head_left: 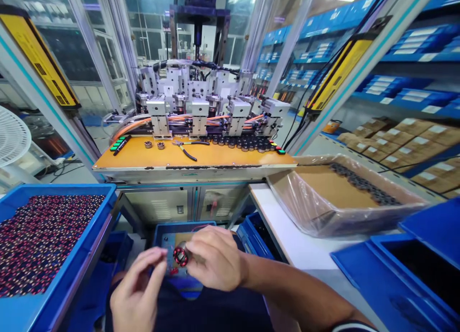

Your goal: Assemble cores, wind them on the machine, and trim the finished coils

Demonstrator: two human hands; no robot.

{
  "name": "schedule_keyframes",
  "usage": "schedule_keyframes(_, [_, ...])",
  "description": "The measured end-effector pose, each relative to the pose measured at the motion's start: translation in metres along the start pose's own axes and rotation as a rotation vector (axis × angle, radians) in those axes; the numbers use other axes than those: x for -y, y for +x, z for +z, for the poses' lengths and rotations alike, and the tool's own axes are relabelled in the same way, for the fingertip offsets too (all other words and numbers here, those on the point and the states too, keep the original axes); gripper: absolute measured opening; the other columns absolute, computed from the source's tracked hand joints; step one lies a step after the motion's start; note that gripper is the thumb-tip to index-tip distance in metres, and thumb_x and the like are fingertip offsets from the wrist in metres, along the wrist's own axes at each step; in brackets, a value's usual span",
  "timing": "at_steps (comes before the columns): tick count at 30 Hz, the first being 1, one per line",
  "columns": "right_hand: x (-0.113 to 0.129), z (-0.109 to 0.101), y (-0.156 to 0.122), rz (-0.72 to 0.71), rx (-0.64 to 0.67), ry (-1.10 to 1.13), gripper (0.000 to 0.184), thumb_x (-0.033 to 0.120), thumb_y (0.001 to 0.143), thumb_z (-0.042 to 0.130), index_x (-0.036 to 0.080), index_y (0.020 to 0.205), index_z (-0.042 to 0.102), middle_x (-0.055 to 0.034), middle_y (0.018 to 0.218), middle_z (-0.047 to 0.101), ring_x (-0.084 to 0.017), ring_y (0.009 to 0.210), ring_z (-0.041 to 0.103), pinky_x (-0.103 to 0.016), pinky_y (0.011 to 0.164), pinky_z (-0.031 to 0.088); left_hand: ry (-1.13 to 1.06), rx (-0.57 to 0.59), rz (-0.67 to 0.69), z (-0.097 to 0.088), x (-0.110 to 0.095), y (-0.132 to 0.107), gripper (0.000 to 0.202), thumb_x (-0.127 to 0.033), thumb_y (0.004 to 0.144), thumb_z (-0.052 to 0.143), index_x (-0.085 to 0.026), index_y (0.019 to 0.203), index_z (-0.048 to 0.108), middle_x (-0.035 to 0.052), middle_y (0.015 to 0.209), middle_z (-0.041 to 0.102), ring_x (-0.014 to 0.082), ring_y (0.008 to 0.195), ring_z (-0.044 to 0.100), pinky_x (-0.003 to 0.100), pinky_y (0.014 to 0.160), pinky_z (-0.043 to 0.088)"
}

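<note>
My right hand grips a small motor stator between thumb and fingers, in front of my body. The stator is round, with a dark ring of red-marked teeth and a hole facing me. My left hand is just left of it, apart from it, thumb and fingertips drawn together. Whether anything small is between those fingertips is hard to make out. Below the hands, a blue crate is partly covered by them.
A blue bin of similar stators stands at left. Pliers, a marker and several black round parts lie on the orange bench before the clamping machine. At right is a plastic-lined box.
</note>
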State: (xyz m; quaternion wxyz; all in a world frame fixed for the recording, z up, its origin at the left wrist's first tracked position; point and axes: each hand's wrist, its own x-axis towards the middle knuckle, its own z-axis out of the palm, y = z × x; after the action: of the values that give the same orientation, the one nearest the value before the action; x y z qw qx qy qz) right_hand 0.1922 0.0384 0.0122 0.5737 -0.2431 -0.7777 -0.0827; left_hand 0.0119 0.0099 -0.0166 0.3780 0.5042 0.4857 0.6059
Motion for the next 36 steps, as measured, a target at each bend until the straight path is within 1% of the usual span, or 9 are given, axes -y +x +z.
schedule_keyframes(4, [-0.011,-0.004,-0.007,-0.231,0.070,-0.085,0.017,0.011,0.086,0.059,0.004,0.101,0.061,-0.0102,0.074,0.068,-0.019,0.066,0.062,-0.029,0.054,0.052,0.231,0.145,0.338,-0.003,-0.015,-0.010,0.040,-0.017,0.071,0.082,-0.028,0.109,0.076,0.0009,0.098,0.080,0.0161,0.075,0.075,0.021,0.074,0.062])
schedule_keyframes(8, [-0.005,-0.006,-0.010,-0.277,0.096,-0.085,0.018,0.009,0.086,0.053,0.003,0.101,0.061,-0.0114,0.075,0.067,-0.020,0.068,0.062,-0.031,0.054,0.053,0.299,0.202,0.441,0.004,-0.029,-0.003,0.034,-0.020,0.075,0.080,-0.027,0.108,0.075,0.0004,0.097,0.080,0.0138,0.075,0.075,0.018,0.078,0.060])
schedule_keyframes(11, [0.005,-0.009,-0.006,-0.050,0.114,0.071,0.019,0.011,0.085,0.056,0.008,0.104,0.060,-0.0099,0.081,0.068,-0.018,0.073,0.064,-0.028,0.062,0.055,0.330,0.235,0.463,0.005,-0.031,0.002,0.028,-0.017,0.079,0.077,-0.026,0.105,0.074,0.0013,0.101,0.080,0.0156,0.088,0.075,0.020,0.088,0.058])
schedule_keyframes(13, [0.013,-0.013,-0.002,0.161,0.138,0.235,0.022,0.023,0.088,0.062,0.011,0.107,0.060,-0.0087,0.084,0.067,-0.016,0.075,0.064,-0.026,0.064,0.055,0.340,0.251,0.479,0.003,-0.030,0.004,0.027,-0.016,0.080,0.076,-0.025,0.105,0.074,0.0024,0.103,0.080,0.0164,0.091,0.076,0.021,0.090,0.058])
schedule_keyframes(16, [0.021,-0.015,0.004,0.293,0.124,0.399,0.020,0.031,0.092,0.066,0.015,0.103,0.064,-0.0069,0.084,0.066,-0.013,0.072,0.062,-0.022,0.065,0.053,0.349,0.269,0.502,0.000,-0.031,0.005,0.028,-0.016,0.080,0.075,-0.025,0.106,0.074,0.0033,0.104,0.081,0.0177,0.090,0.077,0.022,0.088,0.059])
schedule_keyframes(19, [0.023,-0.013,0.006,0.387,0.065,0.475,0.005,0.019,0.093,0.062,0.016,0.094,0.066,-0.0049,0.080,0.065,-0.012,0.071,0.061,-0.022,0.066,0.052,0.342,0.293,0.473,0.000,-0.033,0.004,0.028,-0.017,0.079,0.076,-0.026,0.106,0.075,0.0038,0.107,0.080,0.0194,0.091,0.077,0.022,0.082,0.061])
schedule_keyframes(25, [0.021,-0.011,0.005,0.496,0.108,0.579,0.006,0.021,0.090,0.067,0.015,0.087,0.066,-0.0039,0.076,0.066,-0.011,0.066,0.059,-0.022,0.062,0.051,0.263,0.281,0.359,0.000,-0.034,0.002,0.027,-0.017,0.077,0.077,-0.029,0.101,0.078,0.0036,0.105,0.081,0.0204,0.089,0.078,0.020,0.075,0.063])
schedule_keyframes(31, [0.023,-0.017,0.006,0.587,0.080,0.581,0.008,0.017,0.087,0.067,0.015,0.079,0.066,-0.0020,0.070,0.064,-0.011,0.062,0.058,-0.022,0.058,0.049,0.041,0.334,0.091,0.002,-0.032,0.002,0.024,-0.015,0.075,0.079,-0.029,0.094,0.079,0.0050,0.104,0.081,0.0232,0.090,0.078,0.023,0.071,0.064])
schedule_keyframes(36, [0.019,-0.025,-0.001,0.767,0.057,0.647,0.012,0.013,0.081,0.067,0.016,0.070,0.063,0.0000,0.067,0.061,-0.010,0.060,0.055,-0.021,0.057,0.046,0.054,0.312,0.126,0.003,-0.033,0.003,0.020,-0.014,0.077,0.077,-0.027,0.092,0.078,0.0055,0.102,0.081,0.0231,0.092,0.078,0.024,0.074,0.064])
